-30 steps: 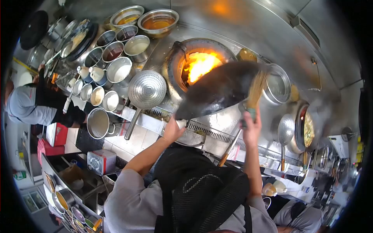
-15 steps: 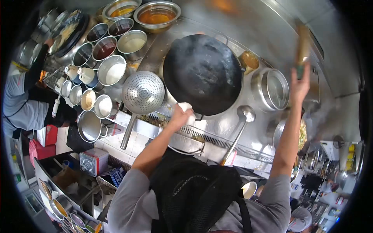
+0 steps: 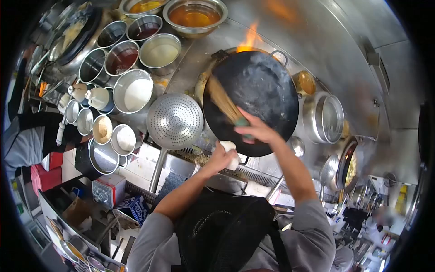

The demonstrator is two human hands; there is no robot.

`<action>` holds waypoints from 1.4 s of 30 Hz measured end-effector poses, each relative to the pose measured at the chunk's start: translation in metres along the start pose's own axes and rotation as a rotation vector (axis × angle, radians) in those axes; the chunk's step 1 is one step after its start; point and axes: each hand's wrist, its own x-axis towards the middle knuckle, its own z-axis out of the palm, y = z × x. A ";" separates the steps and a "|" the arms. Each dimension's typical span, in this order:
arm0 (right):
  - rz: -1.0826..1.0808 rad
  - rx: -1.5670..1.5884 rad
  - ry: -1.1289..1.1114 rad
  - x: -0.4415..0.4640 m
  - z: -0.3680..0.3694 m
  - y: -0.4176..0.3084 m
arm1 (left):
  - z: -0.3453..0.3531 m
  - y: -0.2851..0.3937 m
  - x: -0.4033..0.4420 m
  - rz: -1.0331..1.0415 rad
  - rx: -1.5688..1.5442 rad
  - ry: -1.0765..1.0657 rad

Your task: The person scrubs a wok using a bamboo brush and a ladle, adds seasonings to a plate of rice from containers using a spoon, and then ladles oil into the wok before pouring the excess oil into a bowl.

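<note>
A large black wok (image 3: 269, 97) sits on the stove in front of me, steam or smoke over its dark inner surface. My left hand (image 3: 217, 162) is closed on a folded white cloth (image 3: 230, 152) at the wok's near rim, by a loop handle. Over the wok, my right hand (image 3: 259, 130) grips a bamboo wok brush (image 3: 221, 97) by its green-wrapped end. The bristles point up and left toward the wok's left side, slightly blurred. Whether they touch the metal I cannot tell.
Flames (image 3: 249, 38) rise behind the wok. A perforated strainer (image 3: 175, 120) lies left of it, beside several metal pots of sauces and powders. To the right are a ladle (image 3: 297, 146) and a steel pot (image 3: 330, 117). Another person's sleeve (image 3: 27, 145) shows far left.
My right hand has swung the brush from high on the right down over the wok. Flames have appeared behind the wok, which now looks tilted. My left hand still grips the cloth.
</note>
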 end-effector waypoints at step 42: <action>0.380 -0.614 0.014 -0.132 -0.087 0.012 | 0.017 -0.001 -0.004 -0.059 -0.080 0.097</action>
